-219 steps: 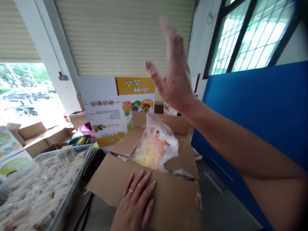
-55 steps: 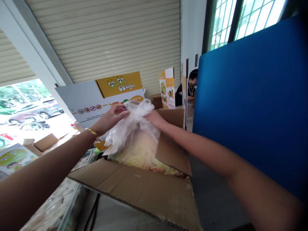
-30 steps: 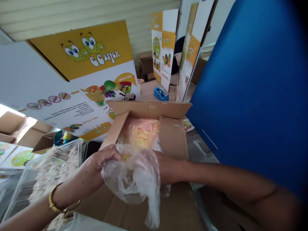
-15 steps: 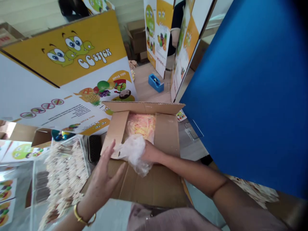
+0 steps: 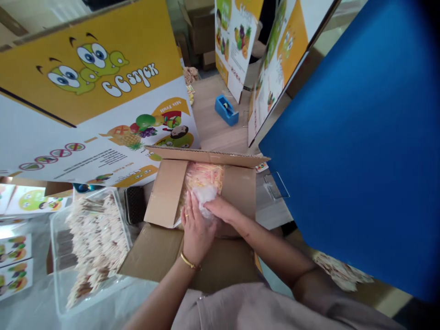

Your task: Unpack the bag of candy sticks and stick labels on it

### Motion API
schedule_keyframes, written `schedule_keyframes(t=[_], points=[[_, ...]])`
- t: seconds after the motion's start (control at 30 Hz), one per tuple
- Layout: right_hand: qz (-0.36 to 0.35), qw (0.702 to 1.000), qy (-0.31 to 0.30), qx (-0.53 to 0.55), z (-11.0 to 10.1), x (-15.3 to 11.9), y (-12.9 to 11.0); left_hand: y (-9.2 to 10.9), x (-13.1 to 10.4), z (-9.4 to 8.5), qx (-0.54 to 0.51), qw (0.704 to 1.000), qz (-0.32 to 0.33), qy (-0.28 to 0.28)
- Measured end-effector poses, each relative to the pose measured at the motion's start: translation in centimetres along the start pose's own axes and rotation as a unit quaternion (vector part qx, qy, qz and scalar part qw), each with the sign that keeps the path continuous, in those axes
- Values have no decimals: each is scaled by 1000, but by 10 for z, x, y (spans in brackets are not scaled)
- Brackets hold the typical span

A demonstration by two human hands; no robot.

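An open cardboard box stands before me with its flaps spread out. Inside lie pink and yellow sticks under clear plastic. A crumpled translucent plastic bag bunches over the near part of the contents. My left hand rests on the bag's left and near side, its fingers extended and slightly apart. From the right, my right hand presses into the bag with fingers bent around some of the plastic; its fingertips are partly hidden in the folds.
Left of the box are a clear tub of wrapped sticks and a dark basket. Printed cartons stand behind, near a blue tape dispenser. A large blue panel rises at the right.
My left hand has moved right, from beside the box onto the bag. The bag, earlier hanging over the near edge, is now gathered inside the box opening.
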State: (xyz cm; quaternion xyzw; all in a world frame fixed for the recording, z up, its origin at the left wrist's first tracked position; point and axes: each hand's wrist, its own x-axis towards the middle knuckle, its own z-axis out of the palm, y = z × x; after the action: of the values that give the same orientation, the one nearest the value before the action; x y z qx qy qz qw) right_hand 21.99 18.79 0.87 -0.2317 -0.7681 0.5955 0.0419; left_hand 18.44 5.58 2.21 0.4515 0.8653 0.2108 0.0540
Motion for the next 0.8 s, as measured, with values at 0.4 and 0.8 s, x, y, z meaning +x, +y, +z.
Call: schedule_keyframes(t=[0.4, 0.8], points=[[48, 990, 63, -118, -106, -4, -42, -5, 17, -22, 87, 976, 37, -197], [-23, 953, -20, -301, -56, 37, -30, -38, 31, -2, 8, 996, 86, 22]])
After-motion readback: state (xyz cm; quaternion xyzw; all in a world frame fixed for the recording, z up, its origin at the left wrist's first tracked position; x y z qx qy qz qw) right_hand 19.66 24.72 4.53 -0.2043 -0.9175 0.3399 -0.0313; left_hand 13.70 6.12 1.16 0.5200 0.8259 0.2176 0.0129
